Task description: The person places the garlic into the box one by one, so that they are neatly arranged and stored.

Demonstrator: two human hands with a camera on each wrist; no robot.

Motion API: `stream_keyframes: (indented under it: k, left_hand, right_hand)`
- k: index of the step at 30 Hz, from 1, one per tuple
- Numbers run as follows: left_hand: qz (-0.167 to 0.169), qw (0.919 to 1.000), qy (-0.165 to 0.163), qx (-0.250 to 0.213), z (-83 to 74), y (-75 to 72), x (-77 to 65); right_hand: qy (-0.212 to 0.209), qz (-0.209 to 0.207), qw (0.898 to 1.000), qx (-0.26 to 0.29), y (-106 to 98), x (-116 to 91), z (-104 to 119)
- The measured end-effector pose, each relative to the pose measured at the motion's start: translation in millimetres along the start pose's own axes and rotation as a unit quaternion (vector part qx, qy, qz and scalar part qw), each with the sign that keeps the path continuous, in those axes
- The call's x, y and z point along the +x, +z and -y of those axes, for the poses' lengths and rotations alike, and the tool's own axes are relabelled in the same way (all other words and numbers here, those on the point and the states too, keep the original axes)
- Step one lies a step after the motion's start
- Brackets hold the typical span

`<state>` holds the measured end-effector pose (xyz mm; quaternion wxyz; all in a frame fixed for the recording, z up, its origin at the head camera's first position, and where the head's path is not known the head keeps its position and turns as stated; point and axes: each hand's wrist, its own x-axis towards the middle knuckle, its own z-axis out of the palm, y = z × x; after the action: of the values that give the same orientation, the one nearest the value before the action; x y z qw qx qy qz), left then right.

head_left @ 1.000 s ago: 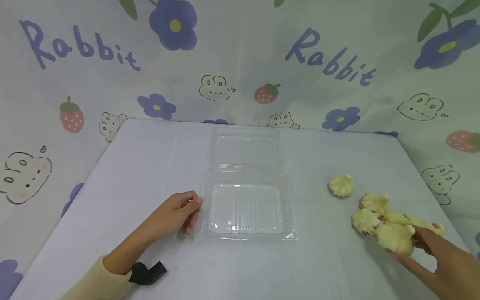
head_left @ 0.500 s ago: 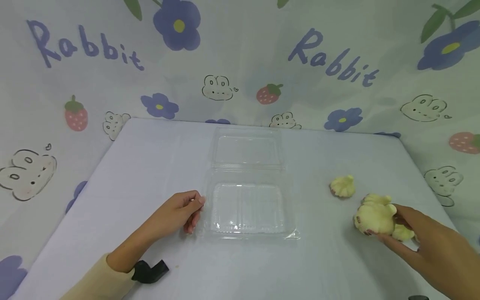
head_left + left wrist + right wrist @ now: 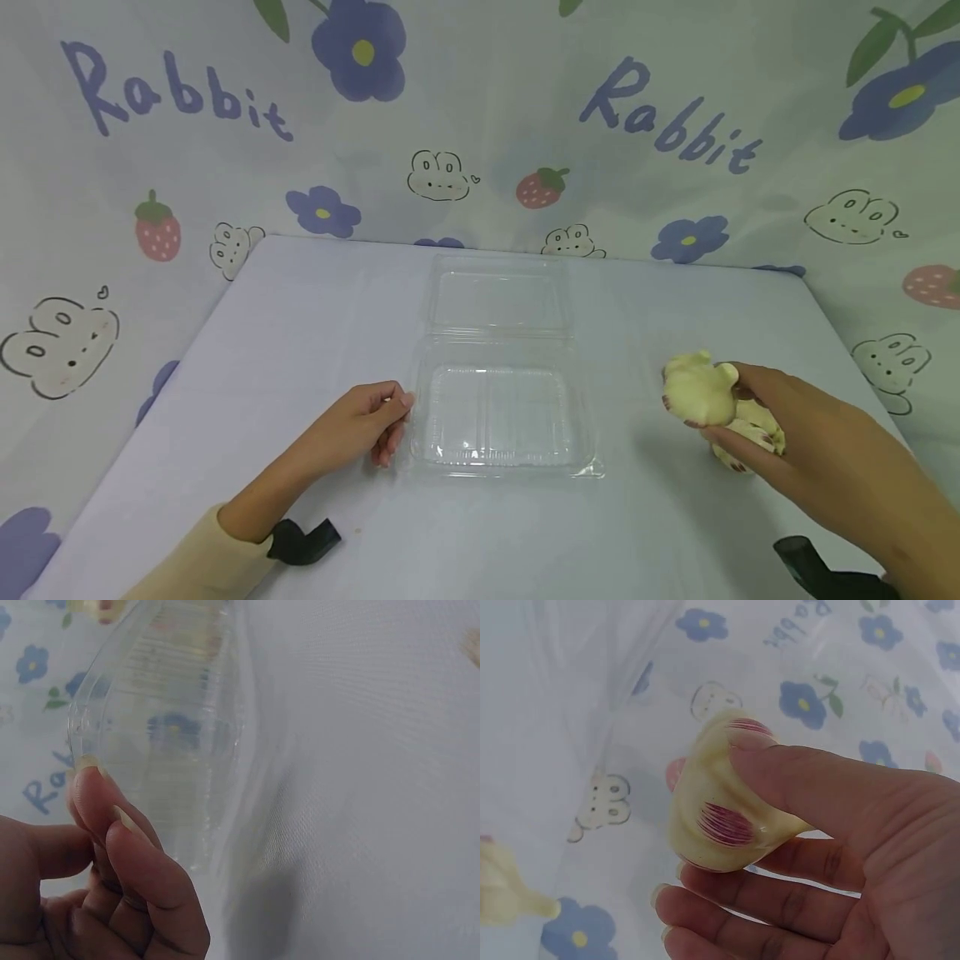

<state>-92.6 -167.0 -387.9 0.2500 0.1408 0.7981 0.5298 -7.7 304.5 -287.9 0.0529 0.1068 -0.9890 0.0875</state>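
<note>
My right hand (image 3: 810, 454) holds a pale garlic bulb (image 3: 701, 393) with purple streaks, raised over the right side of the table. Its thumb and fingers grip the bulb (image 3: 724, 799) in the right wrist view. Other garlic bulbs (image 3: 750, 437) lie below, partly covered by the hand and the held bulb. At the middle stands a clear plastic clamshell box (image 3: 517, 417), lid folded back toward the wall. My left hand (image 3: 367, 423) pinches the left rim of its base; in the left wrist view a fingertip (image 3: 94, 795) overlaps that rim.
A white cloth covers the table (image 3: 330, 317). Behind it hangs a printed curtain (image 3: 480, 100) with rabbits and flowers. Black curved pieces sit at the left wrist (image 3: 303, 542) and the right wrist (image 3: 832, 575).
My right hand has lifted the garlic bulb off the group and carried it left and away from me, in front of the lone bulb at the back. The left hand stays at the box rim.
</note>
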Motion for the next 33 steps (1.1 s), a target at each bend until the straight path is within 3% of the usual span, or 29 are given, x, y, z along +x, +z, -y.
stream_keyframes:
  k: [9,19,33]
  left_hand:
    - [0.002,0.9999,-0.005,-0.009,0.5,0.6,-0.6]
    - [0.002,0.9998,-0.002,-0.018,2.8,0.3,-0.2]
    - [0.001,0.9999,0.009,-0.008,3.0,1.4,0.8]
  right_hand:
    - [-0.04,0.005,0.999,0.008,-7.8,30.0,24.0]
    - [-0.117,0.014,0.993,0.029,-12.4,62.7,50.4]
    - [-0.166,0.064,0.983,0.039,4.3,109.3,86.4]
